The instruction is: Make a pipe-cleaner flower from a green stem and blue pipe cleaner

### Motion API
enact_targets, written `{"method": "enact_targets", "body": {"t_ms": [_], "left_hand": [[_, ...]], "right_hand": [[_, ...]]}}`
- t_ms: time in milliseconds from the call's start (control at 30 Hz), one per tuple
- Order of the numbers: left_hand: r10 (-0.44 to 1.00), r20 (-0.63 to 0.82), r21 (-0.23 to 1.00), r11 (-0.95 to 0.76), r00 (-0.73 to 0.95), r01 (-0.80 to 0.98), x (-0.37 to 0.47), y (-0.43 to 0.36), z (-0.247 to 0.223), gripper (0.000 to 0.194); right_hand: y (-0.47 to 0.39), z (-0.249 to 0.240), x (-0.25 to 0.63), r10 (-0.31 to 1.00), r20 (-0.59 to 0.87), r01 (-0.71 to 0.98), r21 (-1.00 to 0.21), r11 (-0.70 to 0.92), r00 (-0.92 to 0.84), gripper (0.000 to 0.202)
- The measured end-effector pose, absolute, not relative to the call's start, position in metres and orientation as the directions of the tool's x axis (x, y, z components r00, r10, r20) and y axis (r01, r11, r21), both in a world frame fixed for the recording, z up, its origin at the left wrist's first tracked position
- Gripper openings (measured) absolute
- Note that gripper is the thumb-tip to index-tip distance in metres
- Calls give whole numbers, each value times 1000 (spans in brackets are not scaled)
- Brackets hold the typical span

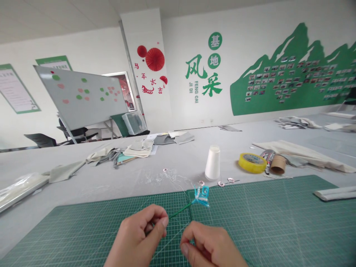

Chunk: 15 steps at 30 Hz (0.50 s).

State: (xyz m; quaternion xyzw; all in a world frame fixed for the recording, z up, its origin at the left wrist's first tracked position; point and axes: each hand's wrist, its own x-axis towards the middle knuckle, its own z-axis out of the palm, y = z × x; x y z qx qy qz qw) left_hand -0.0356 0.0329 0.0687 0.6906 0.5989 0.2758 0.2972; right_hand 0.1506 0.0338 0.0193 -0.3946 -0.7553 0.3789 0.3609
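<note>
Nearby, past the left hand (139,237) pinching a green stem (180,210) and the pinched right hand (207,246), stands a white cup (213,163).

The wall (250,44) bears green characters "基地风采" above the letters "JI DI FENG CAI".

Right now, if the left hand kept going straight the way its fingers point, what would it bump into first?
Probably the small blue bead ornament on the green stem that the left hand pinches, up and to the right of it. The white cup stands farther along roughly that line, though depth is hard to judge.
</note>
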Motion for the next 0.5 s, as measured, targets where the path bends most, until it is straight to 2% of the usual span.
{"method": "enact_targets", "body": {"t_ms": [200, 300, 400, 500], "left_hand": [[963, -104, 898, -17, 250, 439, -36, 35, 72, 20], [926, -160, 935, 31, 342, 355, -36, 35, 70, 23], [878, -217, 932, 57, 426, 357, -38, 34, 68, 24], [839, -290, 881, 45, 461, 471, -40, 33, 70, 23]], "right_hand": [[42, 9, 149, 914, 165, 202, -946, 252, -371, 11], [46, 7, 151, 927, 99, 101, -984, 145, -361, 11], [51, 7, 155, 913, 94, 83, -987, 137, -398, 13], [55, 9, 159, 878, 70, 105, -985, 135, -474, 11]]}}
